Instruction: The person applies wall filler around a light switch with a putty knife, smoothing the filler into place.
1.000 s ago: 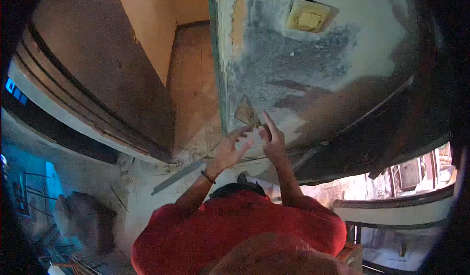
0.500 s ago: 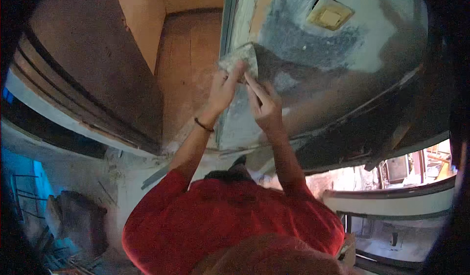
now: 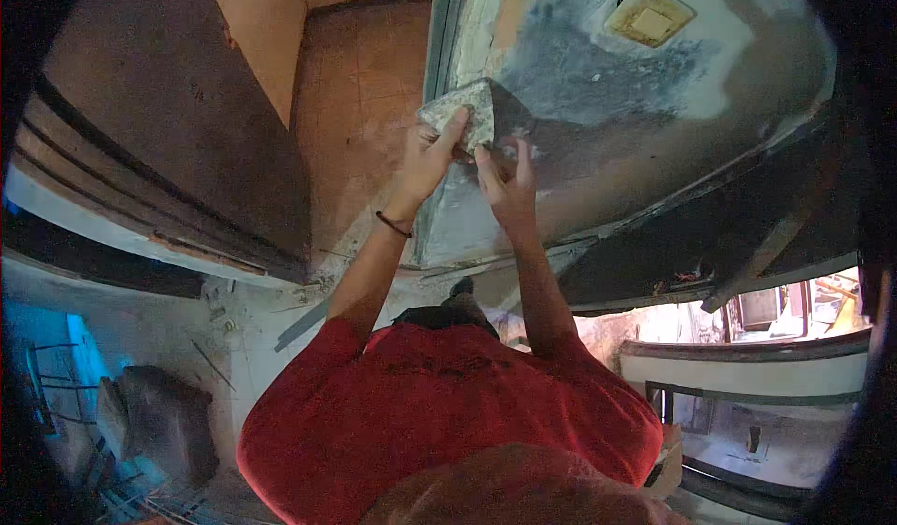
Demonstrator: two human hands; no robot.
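Note:
My left hand [image 3: 432,159] grips a square, stiff-looking sheet [image 3: 470,105], pale and speckled grey, like dusty sandpaper. Its thumb lies across the face of the sheet and the fingers go behind, hidden. My right hand [image 3: 507,189] is at the lower right corner of the sheet; its thumb reaches that corner, while the other fingers stand apart from the thumb. Both hands are in front of a wall [image 3: 598,77] with patches of grey and white, close to its vertical edge.
A yellowed square switch plate [image 3: 651,14] sits on the wall at upper right. Left of the wall edge, a doorway shows a tiled brown floor [image 3: 360,72]. A dark door-like panel [image 3: 177,86] stands at left. Flat strips [image 3: 304,327] lie on the dusty floor below.
My right hand's fingers have spread away from the thumb, where before they were drawn together at the sheet. The left hand keeps its hold. The view has shifted slightly.

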